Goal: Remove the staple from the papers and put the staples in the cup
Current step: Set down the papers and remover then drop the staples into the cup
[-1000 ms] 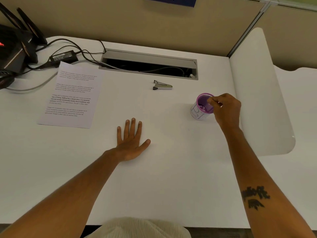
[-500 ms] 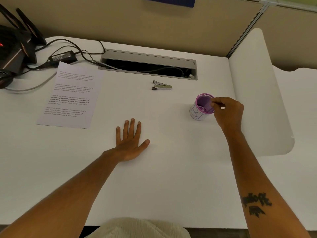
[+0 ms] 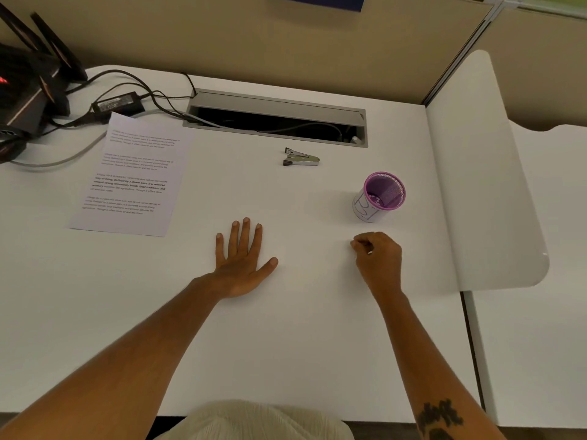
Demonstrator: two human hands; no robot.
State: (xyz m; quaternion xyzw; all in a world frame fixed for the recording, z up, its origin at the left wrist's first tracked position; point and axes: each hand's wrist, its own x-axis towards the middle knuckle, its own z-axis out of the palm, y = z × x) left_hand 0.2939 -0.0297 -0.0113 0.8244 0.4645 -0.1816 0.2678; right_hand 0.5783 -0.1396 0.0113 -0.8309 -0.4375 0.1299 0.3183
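White desk (image 3: 301, 344), beige partition wall (image 3: 254, 36)

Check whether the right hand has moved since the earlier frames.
Yes. The right hand has pulled back from the rim of the purple mesh cup toward the person.

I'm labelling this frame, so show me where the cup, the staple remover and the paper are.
cup (image 3: 365, 208): head view, on its white outer wall.
staple remover (image 3: 304, 159): head view, on its metal body.
paper (image 3: 133, 173): head view, on the middle of the printed sheet.

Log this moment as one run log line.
left hand: flat on desk | right hand: curled, near cup | staple remover: idle
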